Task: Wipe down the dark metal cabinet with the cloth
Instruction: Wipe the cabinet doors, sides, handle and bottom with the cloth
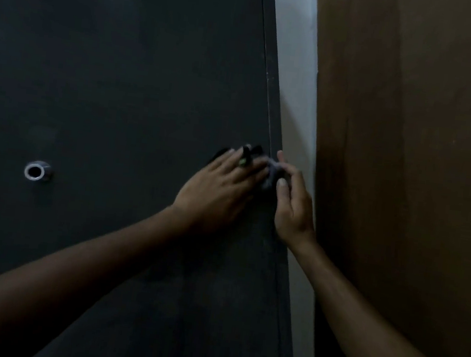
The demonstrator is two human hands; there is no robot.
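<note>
- Dark metal cabinet [122, 77] is filling the left, its round lock [35, 171] showing.
- Cloth [270, 172] is lying bunched against the cabinet's right edge.
- Left hand [221, 188] is pressing it, fingers straight.
- Right hand [291, 202] is pinching it, fingers curled.

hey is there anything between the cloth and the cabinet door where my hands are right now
Nothing visible. The cloth sits bunched against the dark metal cabinet near its right edge, with the left hand pressing beside it and the right hand pinching it. The round silver lock lies well to the left.
</note>
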